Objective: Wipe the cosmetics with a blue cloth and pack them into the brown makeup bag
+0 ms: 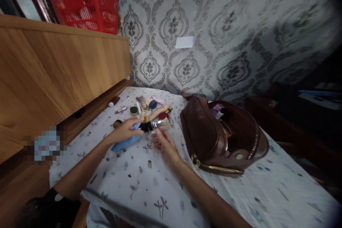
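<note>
**Brush and blue cloth in hand over a cluttered bed**

I'm looking down on a bed (240, 192) covered by a white sheet with small printed motifs. What crowds the scene most is the brown handbag (205, 131) just to the right of the hands. It is glossy leather, rounded and slumped, gaping open, with gold trim along its mouth.

Beyond the hands there's a scatter of cosmetics (149, 108): tubes, small round pots and sticks, lying close together on the sheet. To the left runs a smooth wooden headboard (53, 74) with a red plastic basket (85, 5) of open lattice on top. Behind everything is a wall of grey damask wallpaper (227, 25).

Now the hands. The left hand (124, 130) has its fingers closed on a soft blue cloth (124, 145), which droops toward the sheet. At its fingertips is the makeup brush (156, 125), with dark bristles, a shiny silver ferrule and a pale handle. It lies roughly level above the sheet, between the cosmetics and the bag.

The right hand (164, 144) sits just below the brush handle, fingers apart and holding nothing. It's blurred, and I can't tell whether it touches the brush.
</note>
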{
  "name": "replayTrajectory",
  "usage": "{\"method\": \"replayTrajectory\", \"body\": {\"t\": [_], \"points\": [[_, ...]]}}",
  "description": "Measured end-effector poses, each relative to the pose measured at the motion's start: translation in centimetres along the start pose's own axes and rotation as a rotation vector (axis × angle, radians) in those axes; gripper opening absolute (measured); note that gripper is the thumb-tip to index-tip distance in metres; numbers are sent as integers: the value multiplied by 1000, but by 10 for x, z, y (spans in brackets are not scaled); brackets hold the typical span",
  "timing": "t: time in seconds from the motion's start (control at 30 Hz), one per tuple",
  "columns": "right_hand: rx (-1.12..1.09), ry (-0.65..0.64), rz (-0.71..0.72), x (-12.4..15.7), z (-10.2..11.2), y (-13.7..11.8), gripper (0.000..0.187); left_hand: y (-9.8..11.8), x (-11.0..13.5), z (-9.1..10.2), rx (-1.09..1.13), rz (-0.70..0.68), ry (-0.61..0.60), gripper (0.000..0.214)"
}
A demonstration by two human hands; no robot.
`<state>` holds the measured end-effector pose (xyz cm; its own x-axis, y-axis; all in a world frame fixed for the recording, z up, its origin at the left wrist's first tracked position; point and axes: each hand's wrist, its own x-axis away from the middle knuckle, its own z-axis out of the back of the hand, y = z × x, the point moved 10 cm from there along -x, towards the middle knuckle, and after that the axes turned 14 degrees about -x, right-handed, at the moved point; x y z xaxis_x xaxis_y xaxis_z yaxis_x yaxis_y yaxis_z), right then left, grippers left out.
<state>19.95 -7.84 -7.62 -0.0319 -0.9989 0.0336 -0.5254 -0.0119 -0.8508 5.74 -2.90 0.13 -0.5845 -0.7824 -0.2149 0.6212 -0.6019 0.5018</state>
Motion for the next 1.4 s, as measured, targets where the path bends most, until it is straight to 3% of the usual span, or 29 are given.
{"method": "replayTrajectory", "body": {"t": [0.1,0.17,0.23,0.3,0.37,0.43,0.5,0.57,0.63,0.77,0.93,1.07,1.27,1.4], "points": [[-62,82,30,13,22,-12,53,33,10,-25,-30,-146,-112,34],[0,102,43,23,31,-15,52,38,13,-28,-63,-137,-97,34],[82,110,58,31,36,-17,50,34,11,-15,-93,-27,49,33],[138,95,79,36,35,-18,49,31,13,4,-67,103,274,30],[159,59,107,38,31,-21,48,44,19,6,10,111,419,30],[176,26,137,38,28,-23,45,72,21,-13,31,-40,389,36],[201,26,178,39,31,-27,43,102,24,-45,-98,-226,248,45],[213,43,209,39,35,-31,41,113,29,-71,-264,-315,149,50],[198,45,203,39,38,-31,40,108,29,-82,-358,-305,102,52],[151,20,168,38,36,-29,40,88,21,-83,-353,-204,7,47],[164,2,186,39,35,-37,38,66,14,-75,-196,-78,-29,40],[154,47,166,39,38,-40,40,54,12,-77,-51,-63,-78,36],[50,39,156,36,37,-36,42,49,14,-77,219,13,-75,40],[90,-100,94,39,21,-26,42,48,19,-78,308,71,-20,37]]}}
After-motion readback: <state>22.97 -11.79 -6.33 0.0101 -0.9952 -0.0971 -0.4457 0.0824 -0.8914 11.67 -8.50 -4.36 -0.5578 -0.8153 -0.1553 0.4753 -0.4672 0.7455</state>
